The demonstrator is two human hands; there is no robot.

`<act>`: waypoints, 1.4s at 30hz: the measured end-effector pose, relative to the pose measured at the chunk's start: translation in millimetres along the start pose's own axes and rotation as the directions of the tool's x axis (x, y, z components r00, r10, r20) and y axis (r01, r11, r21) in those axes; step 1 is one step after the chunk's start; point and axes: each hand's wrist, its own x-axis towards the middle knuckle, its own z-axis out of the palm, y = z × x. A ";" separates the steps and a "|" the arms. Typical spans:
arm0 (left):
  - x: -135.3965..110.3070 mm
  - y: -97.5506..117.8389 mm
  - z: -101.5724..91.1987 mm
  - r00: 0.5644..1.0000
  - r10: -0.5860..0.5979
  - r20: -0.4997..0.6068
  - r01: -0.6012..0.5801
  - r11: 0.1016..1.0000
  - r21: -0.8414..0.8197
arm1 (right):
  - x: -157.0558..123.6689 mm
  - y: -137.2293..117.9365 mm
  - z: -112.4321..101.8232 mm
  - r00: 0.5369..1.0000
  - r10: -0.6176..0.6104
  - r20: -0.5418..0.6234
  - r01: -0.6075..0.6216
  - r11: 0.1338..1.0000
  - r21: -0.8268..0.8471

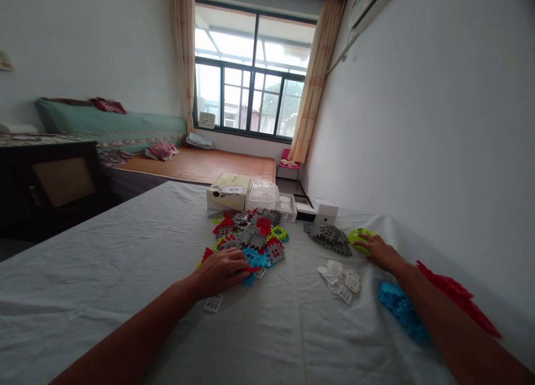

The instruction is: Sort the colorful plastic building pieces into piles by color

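Observation:
My left hand (pixel 225 268) is closed at the near edge of a mixed pile of interlocking plastic building pieces. A red piece (pixel 254 269) sticks out from its fingertips, beside a blue piece (pixel 256 257). Grey pieces (pixel 252 237) and red pieces (pixel 263 225) lie behind it. Further right, my right hand (pixel 381 252) reaches over a small group of yellow-green pieces (pixel 358 239), its fingers curled on them. Part of that group is hidden under the fingers. A white window-shaped piece (pixel 213 303) lies below my left wrist.
Separate groups hold grey pieces (pixel 328 235), white pieces (pixel 340 280), blue pieces (pixel 401 311) and red pieces (pixel 455 296). At the back stand a yellow-and-white box (pixel 228 193), a clear plastic container (pixel 263 193) and an open white box (pixel 288 206) on the white cloth (pixel 137 251).

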 end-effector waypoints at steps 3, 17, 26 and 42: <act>0.5 1.0 -1.4 1.000 -0.017 0.024 0.017 1.000 0.001 | 3.6 3.0 3.1 1.000 -0.001 0.014 0.000 1.000 0.022; -2.5 -0.6 -0.1 0.999 0.000 0.037 -0.002 0.998 0.063 | 12.6 -63.1 -37.4 0.988 -0.050 -0.149 0.059 0.997 0.056; -3.1 3.8 -4.4 0.999 0.042 -0.026 -0.039 0.993 0.113 | 30.5 -257.4 -47.8 0.897 -0.356 -0.261 0.425 0.857 0.291; -5.5 -3.0 -3.8 0.999 0.024 -0.049 -0.015 0.986 0.165 | 9.6 -225.8 -64.7 0.936 -0.284 -0.209 0.352 0.781 0.516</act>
